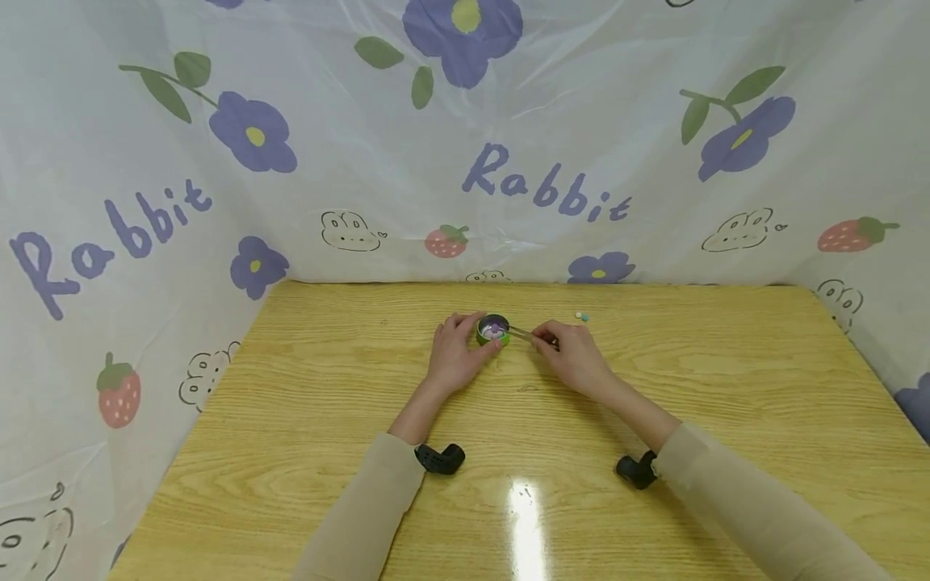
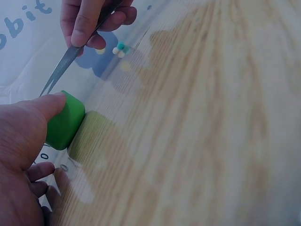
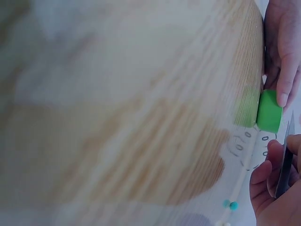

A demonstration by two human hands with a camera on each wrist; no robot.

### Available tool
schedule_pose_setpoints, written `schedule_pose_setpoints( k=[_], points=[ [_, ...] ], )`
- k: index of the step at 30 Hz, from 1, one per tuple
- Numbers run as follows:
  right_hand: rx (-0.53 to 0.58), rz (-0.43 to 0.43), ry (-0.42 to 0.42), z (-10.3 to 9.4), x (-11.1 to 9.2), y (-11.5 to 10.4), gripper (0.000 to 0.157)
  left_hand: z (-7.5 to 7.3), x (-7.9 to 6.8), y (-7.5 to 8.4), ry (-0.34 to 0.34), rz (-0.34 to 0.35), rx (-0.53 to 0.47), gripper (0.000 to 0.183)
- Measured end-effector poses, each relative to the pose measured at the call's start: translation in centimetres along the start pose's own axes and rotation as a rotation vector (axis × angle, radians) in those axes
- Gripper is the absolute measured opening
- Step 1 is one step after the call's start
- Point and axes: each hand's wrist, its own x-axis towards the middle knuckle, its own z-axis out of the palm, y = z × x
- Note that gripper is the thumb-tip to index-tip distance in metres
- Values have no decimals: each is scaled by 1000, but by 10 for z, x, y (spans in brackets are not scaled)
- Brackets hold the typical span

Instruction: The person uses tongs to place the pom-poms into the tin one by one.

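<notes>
A small green container [image 1: 493,340] with a shiny, dark-rimmed round top stands on the table toward its far side. My left hand [image 1: 456,355] holds it between thumb and fingers; in the left wrist view the thumb lies along the top edge of the green wall [image 2: 67,122]. My right hand [image 1: 574,355] pinches metal tweezers [image 1: 525,333], also visible as tweezers [image 2: 63,66] with two slightly parted tips. Those tips are at the container's top edge in the head view. Whether anything sits between them, I cannot tell.
Several small white and teal pieces, like pills [image 1: 583,316], lie on the table to the right of the container, beyond the right hand. The wooden table [image 1: 349,452] ends at a white printed curtain [image 1: 407,177] behind and at the sides.
</notes>
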Motion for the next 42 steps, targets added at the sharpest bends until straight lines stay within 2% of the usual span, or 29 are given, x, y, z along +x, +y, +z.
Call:
schedule_pose_setpoints(
  k=[13,21,29,42],
  points=[
    [37,56,4,-13,-13,14,15,0,0,-2,-9,4,-7,61],
    [73,79,-1,-35,-21,27,17,0,1,-2,-11,-4,-15,60],
    [37,159,-4,-58,-32,42,21,1,1,-3,-9,0,-10,60],
    [28,243,-79,-69,-42,51,27,0,0,-2,-10,-3,-7,61]
  ],
)
